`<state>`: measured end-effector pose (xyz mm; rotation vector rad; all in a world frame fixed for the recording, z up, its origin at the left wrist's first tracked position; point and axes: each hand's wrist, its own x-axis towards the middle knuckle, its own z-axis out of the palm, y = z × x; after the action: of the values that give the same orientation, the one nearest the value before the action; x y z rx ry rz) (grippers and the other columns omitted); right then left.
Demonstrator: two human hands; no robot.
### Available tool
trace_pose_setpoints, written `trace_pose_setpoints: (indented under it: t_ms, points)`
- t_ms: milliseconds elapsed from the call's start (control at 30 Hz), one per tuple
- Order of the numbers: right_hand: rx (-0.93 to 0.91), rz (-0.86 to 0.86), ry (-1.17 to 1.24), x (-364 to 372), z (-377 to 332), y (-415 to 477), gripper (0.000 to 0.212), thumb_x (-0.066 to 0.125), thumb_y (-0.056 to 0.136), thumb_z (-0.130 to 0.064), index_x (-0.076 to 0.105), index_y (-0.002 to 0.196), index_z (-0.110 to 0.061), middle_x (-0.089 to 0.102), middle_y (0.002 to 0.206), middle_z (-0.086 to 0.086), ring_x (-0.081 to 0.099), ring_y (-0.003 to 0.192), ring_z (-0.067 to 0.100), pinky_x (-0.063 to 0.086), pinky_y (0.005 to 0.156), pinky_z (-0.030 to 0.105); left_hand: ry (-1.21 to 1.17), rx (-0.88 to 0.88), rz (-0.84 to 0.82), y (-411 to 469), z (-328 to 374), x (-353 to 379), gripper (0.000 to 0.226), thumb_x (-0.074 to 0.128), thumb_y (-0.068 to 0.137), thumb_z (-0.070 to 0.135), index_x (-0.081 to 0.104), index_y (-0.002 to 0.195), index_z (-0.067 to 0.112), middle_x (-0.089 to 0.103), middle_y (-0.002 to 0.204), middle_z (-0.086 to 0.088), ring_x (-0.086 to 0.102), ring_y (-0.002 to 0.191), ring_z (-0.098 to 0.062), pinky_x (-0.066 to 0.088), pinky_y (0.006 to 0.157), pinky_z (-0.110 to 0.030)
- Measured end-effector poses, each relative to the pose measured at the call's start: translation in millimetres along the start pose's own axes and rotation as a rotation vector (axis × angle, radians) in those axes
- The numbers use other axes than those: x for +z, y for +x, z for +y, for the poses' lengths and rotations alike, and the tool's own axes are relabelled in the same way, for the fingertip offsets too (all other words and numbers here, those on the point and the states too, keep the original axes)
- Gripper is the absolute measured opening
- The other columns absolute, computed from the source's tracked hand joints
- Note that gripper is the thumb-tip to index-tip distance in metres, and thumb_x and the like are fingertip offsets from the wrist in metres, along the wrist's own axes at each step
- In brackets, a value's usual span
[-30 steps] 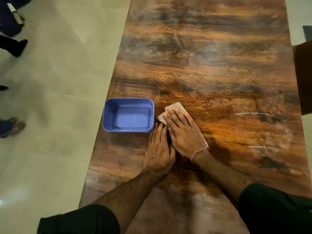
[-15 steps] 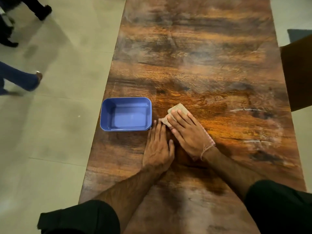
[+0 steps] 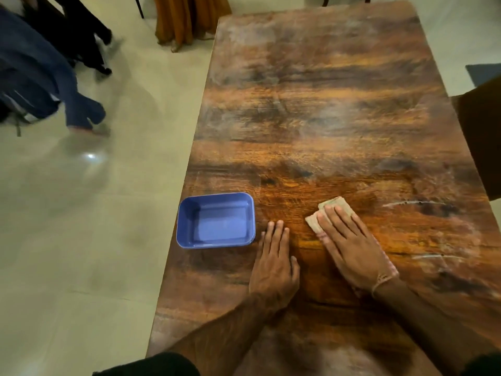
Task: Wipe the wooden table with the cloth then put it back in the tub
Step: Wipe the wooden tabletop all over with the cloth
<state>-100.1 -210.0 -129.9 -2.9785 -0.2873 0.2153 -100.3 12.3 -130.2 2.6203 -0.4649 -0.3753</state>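
The wooden tabletop (image 3: pixel 339 109) carries an empty blue tub (image 3: pixel 216 220) near its left edge, the left hand (image 3: pixel 273 264) lying flat just right of it, fingers straight and together, and the right hand (image 3: pixel 352 248) pressing flat, fingers slightly spread, on the beige cloth (image 3: pixel 332 206).

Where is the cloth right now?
In the head view, the cloth lies on the wooden table under the flat right hand, right of the blue tub, with the left hand between them.
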Motion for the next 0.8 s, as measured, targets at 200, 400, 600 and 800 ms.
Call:
trace_pose_setpoints:
  t_ms: [200, 400, 600, 800]
  points:
    - [0.367, 0.101, 0.068, -0.3, 41.8, 24.1, 0.064, 0.012, 0.105, -0.044, 0.018, 0.163, -0.017, 0.015, 0.170, 0.006, 0.009, 0.157, 0.023, 0.007, 0.127, 0.043, 0.071, 0.091, -0.041, 30.3, 15.8, 3.3, 0.073, 0.019, 0.100, 0.043, 0.009, 0.164, 0.010, -0.004, 0.173, -0.004, -0.017, 0.157, -0.013, -0.009, 0.128, -0.040]
    - [0.226, 0.037, 0.033, 8.4, 26.4, -32.1, 0.060, 0.017, 0.107, -0.041, 0.014, 0.163, -0.021, 0.012, 0.170, 0.004, 0.007, 0.158, 0.021, 0.011, 0.126, 0.046, 0.140, 0.137, -0.016, 59.3, 38.6, 17.8, 0.075, 0.026, 0.099, 0.042, 0.012, 0.164, 0.007, 0.001, 0.172, -0.010, -0.010, 0.159, -0.020, -0.006, 0.129, -0.042]
    - [0.385, 0.102, 0.072, -7.8, 93.0, 8.1, 0.064, 0.013, 0.105, -0.042, 0.019, 0.163, -0.018, 0.015, 0.170, 0.006, 0.010, 0.157, 0.024, 0.009, 0.127, 0.045, 0.204, 0.130, -0.056, 83.4, 55.2, 23.6, 0.081, 0.013, 0.097, 0.052, 0.001, 0.164, 0.009, -0.011, 0.172, -0.010, -0.018, 0.157, -0.021, -0.015, 0.126, -0.040]
    - [0.281, 0.057, 0.073, -0.7, 63.5, -31.7, 0.059, 0.018, 0.109, -0.039, 0.013, 0.164, -0.019, 0.009, 0.171, 0.004, 0.003, 0.158, 0.022, 0.009, 0.127, 0.048, 0.217, 0.113, -0.014, 85.2, 55.5, 30.0, 0.079, 0.018, 0.100, 0.054, 0.006, 0.165, 0.011, -0.007, 0.172, -0.008, -0.016, 0.158, -0.020, -0.011, 0.127, -0.041]
